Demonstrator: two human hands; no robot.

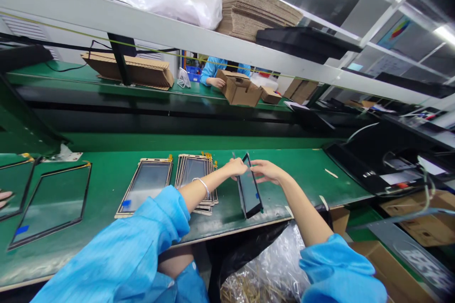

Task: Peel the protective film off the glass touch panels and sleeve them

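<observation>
My left hand [236, 167], with a silver bracelet on its wrist, is closed on the upper left part of a glass touch panel [250, 191]. The panel is tilted up on edge over the green bench, with a black border and a small blue tab low on its face. A second thin edge shows along its left side; whether it is another sheet, I cannot tell. My right hand [267, 171] is at the panel's upper right edge, fingers stretched and apart, fingertips at or very near the edge. Left of it lies a stack of panels [194, 170] with orange connector tails.
A single panel [152, 175] and a black-bordered glass [57, 199] lie farther left, near another person's fingers [4, 197]. A black device housing [387, 151] sits at right. Under the bench edge hangs a plastic-lined bag [270, 265]. Across, a person handles a cardboard box [240, 90].
</observation>
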